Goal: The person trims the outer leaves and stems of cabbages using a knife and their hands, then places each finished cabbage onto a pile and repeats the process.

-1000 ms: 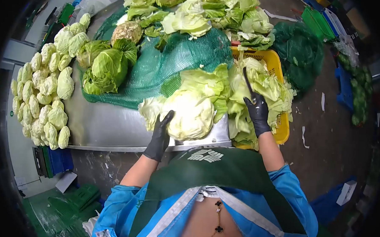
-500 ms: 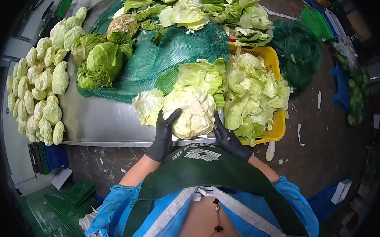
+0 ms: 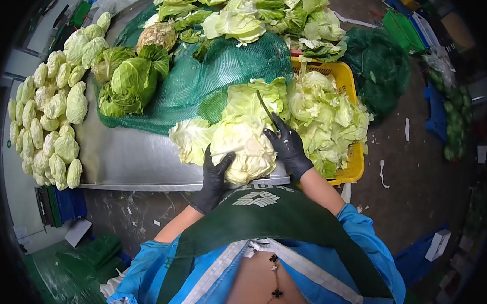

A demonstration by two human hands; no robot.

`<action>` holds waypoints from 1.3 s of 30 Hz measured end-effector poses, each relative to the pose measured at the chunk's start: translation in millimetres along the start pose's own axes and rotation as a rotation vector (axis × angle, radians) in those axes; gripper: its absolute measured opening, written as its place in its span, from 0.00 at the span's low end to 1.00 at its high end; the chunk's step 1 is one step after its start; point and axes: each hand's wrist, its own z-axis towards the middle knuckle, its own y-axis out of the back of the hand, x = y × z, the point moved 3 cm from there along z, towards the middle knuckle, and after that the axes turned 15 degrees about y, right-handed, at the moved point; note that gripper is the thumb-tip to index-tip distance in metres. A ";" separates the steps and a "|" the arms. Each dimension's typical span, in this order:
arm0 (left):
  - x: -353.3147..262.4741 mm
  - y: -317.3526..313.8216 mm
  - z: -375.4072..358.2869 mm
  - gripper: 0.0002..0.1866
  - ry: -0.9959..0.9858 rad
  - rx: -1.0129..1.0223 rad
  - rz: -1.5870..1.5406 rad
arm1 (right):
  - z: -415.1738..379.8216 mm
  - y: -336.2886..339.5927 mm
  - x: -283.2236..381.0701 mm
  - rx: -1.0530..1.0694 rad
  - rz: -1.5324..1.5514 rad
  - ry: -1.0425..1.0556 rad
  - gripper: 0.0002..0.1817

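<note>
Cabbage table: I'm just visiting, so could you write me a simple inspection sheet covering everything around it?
Surface: metal table, partly under green netting.
Job's things: pale cabbage at the near edge; dark tool, probably a knife.
Clutter: loose leaves piled at the far side.
Hands: left hand against the cabbage; right hand holds the tool at its right edge.
Cables: nothing seen.
Surroundings: yellow crate of leaves on the right; scraps on the floor.

Table (image 3: 129, 160) — bare metal, smooth, dull sheen. Netting (image 3: 245, 59): plastic-looking mesh, glossy. Crate (image 3: 357, 162): smooth hard plastic. Cabbage (image 3: 246, 157): crinkled, faintly waxy. Left hand (image 3: 214, 178), right hand (image 3: 290, 148): gloved, smooth, matt. Apron (image 3: 267, 221) — matt cloth.
</note>
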 end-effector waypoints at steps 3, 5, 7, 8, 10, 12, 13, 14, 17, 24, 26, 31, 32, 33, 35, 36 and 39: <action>7.1 15.5 4.1 0.33 -0.003 0.073 -0.104 | 20.0 -3.8 -25.0 0.154 0.390 -0.281 0.25; 3.0 14.5 5.7 0.34 0.027 0.082 -0.172 | 31.3 1.1 -21.2 0.043 0.408 -0.075 0.30; -4.5 -0.1 -9.8 0.35 0.062 0.046 -0.178 | 26.5 32.7 38.4 0.079 0.200 0.101 0.36; -8.4 -6.9 -12.2 0.35 0.084 0.025 -0.180 | 23.3 29.8 40.9 0.114 0.175 0.111 0.32; -7.6 -5.0 -4.0 0.36 0.031 0.028 -0.151 | 26.2 33.2 30.6 -0.078 0.120 0.128 0.27; -9.2 -3.5 -6.0 0.36 -0.026 0.010 0.000 | 23.9 42.9 25.8 -0.144 0.104 0.159 0.18; -9.9 -3.9 -9.0 0.36 0.003 0.006 -0.016 | 22.7 46.9 24.9 -0.099 0.071 0.221 0.17; -12.8 -4.6 -13.1 0.36 0.008 0.007 -0.011 | 23.3 51.9 25.1 -0.057 0.036 0.285 0.15; -18.7 -8.7 -20.5 0.35 0.006 0.093 -0.039 | 35.1 64.9 2.9 0.074 -0.026 0.144 0.06; -6.1 9.7 -8.4 0.37 0.083 0.420 -0.244 | 41.1 77.8 -67.7 -0.033 -0.030 0.054 0.09; 2.0 13.1 12.9 0.41 0.243 0.543 -0.519 | 35.3 92.8 -63.5 -0.093 -0.195 0.019 0.19; -78.2 8.7 7.8 0.36 0.020 0.793 -0.330 | 47.7 136.5 52.6 0.242 1.075 0.052 0.49; -104.8 0.1 -5.3 0.33 -0.058 0.476 0.260 | 49.8 129.1 51.9 0.307 1.177 -0.040 0.44; -117.1 -6.7 -5.8 0.30 0.130 0.376 0.138 | 47.8 108.7 40.4 0.292 1.216 -0.074 0.40; -127.9 -6.4 17.2 0.28 0.185 0.528 -0.054 | 38.2 73.8 3.3 0.290 1.030 -0.009 0.26; -141.1 -9.6 15.4 0.29 0.360 0.699 -0.296 | 24.8 59.5 -8.2 0.211 1.344 -0.151 0.23; -132.3 -28.1 -22.7 0.29 -0.087 0.805 -0.220 | -13.1 48.2 6.4 -0.107 1.634 -0.315 0.21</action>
